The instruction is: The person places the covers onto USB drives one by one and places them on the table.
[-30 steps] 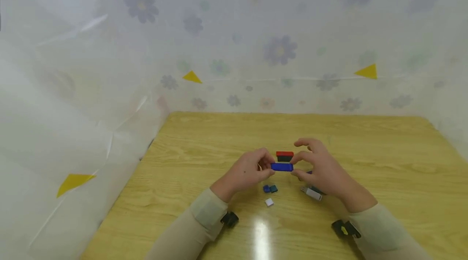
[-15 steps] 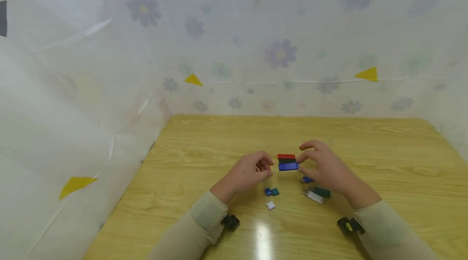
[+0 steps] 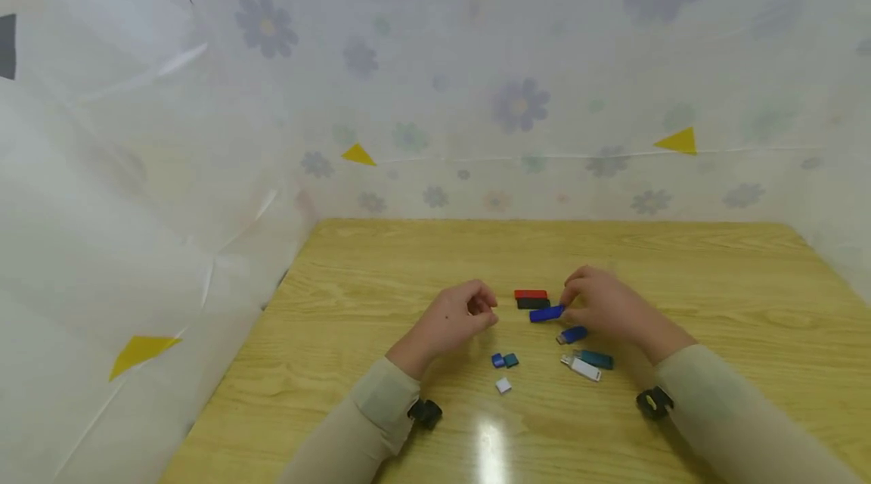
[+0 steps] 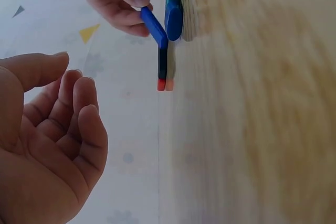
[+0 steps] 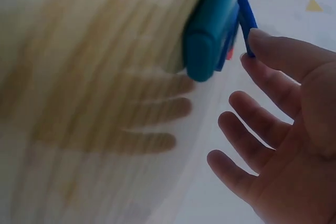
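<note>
My right hand (image 3: pixel 605 310) pinches one end of a blue capped USB flash drive (image 3: pixel 547 313) between thumb and index finger. The drive slants, its free end close to the black flash drive (image 3: pixel 533 303); in the left wrist view it tilts down toward that one. Behind the black drive lies a red flash drive (image 3: pixel 531 294). My left hand (image 3: pixel 452 318) hovers to the left, fingers loosely curled, holding nothing. Nearer me lie uncapped drives: a blue one (image 3: pixel 572 335), a teal one (image 3: pixel 596 359) and a white one (image 3: pixel 584 369).
Three small caps lie left of the uncapped drives: a blue cap (image 3: pixel 498 360), a teal cap (image 3: pixel 511 360) and a white cap (image 3: pixel 503 385). The wooden table (image 3: pixel 381 265) ends at a flower-patterned sheet (image 3: pixel 435 106) behind and on the left.
Both hands were at the blue capped drive; the left then let go and drew back slightly left. The right hand has carried the drive rightward and lowered it beside the black one.
</note>
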`<move>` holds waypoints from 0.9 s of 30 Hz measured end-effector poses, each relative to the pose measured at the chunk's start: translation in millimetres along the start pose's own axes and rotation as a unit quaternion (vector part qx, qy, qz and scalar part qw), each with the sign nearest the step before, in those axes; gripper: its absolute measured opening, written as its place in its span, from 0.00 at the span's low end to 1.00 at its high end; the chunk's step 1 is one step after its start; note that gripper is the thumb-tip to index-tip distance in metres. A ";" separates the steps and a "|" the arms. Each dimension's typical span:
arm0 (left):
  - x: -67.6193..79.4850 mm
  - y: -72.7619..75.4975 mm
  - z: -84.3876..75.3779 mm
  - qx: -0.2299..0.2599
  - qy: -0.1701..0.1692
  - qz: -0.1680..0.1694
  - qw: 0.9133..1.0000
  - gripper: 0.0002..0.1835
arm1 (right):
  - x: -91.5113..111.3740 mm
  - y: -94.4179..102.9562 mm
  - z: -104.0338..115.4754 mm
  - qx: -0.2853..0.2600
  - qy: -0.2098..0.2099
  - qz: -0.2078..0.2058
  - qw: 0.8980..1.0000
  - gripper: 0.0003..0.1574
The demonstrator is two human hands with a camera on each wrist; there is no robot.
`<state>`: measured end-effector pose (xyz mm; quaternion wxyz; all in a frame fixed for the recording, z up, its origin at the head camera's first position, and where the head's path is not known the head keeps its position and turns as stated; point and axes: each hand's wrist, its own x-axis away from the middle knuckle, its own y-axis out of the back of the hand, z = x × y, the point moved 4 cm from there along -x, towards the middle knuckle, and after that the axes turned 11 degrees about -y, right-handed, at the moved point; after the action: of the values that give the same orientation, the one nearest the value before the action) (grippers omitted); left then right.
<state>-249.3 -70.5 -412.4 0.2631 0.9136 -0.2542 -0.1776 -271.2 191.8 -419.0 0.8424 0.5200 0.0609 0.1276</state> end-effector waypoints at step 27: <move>-0.5 -3.0 -0.7 -0.007 0.009 0.039 0.999 0.09 | -19.0 -12.3 9.7 0.081 0.000 0.044 0.996 0.07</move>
<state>-248.2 -67.7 -413.5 0.2786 0.9025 -0.2862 -0.1612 -285.3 172.9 -426.1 0.7910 0.5887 0.0481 0.1596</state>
